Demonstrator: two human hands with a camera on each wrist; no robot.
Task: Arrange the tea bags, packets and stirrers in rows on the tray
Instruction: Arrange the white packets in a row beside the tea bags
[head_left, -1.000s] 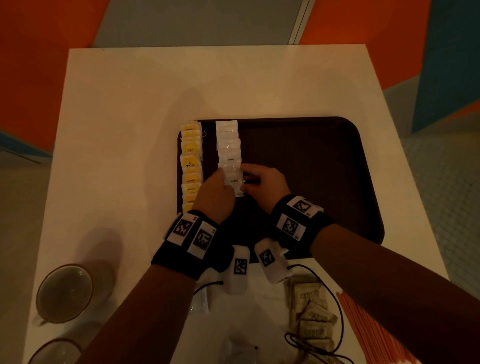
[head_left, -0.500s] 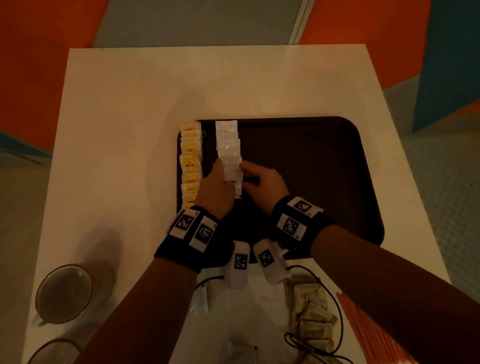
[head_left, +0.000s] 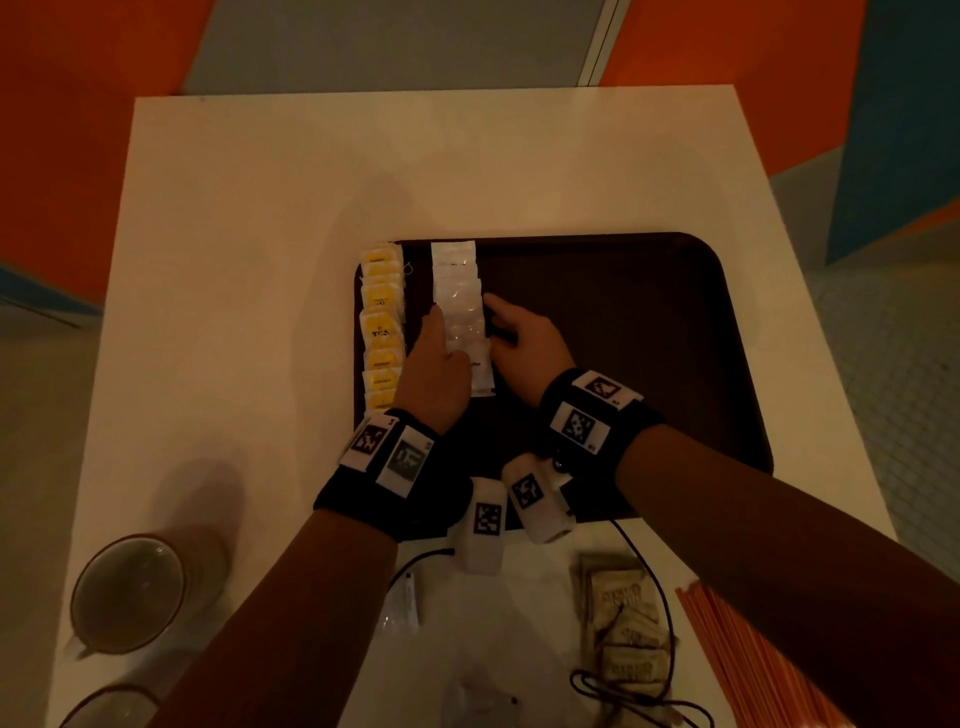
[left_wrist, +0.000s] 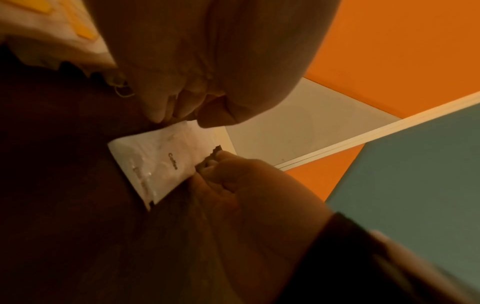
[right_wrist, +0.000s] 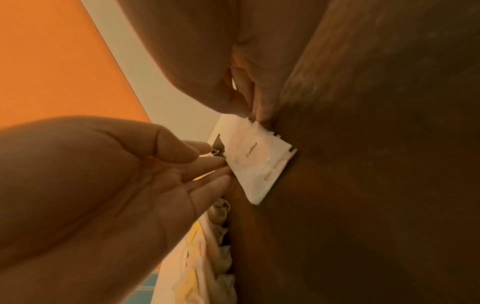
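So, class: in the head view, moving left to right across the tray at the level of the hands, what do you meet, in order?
Yellow tea bag row → left hand → white packet row → right hand → bare tray.

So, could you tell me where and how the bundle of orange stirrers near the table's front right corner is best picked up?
Probably at mid-length, coming from above with the right hand, fingers closing across the bundle. The orange stirrers are long, thin and lie flat and parallel on the table, so a crosswise pinch should gather them together; their near ends run out of view.
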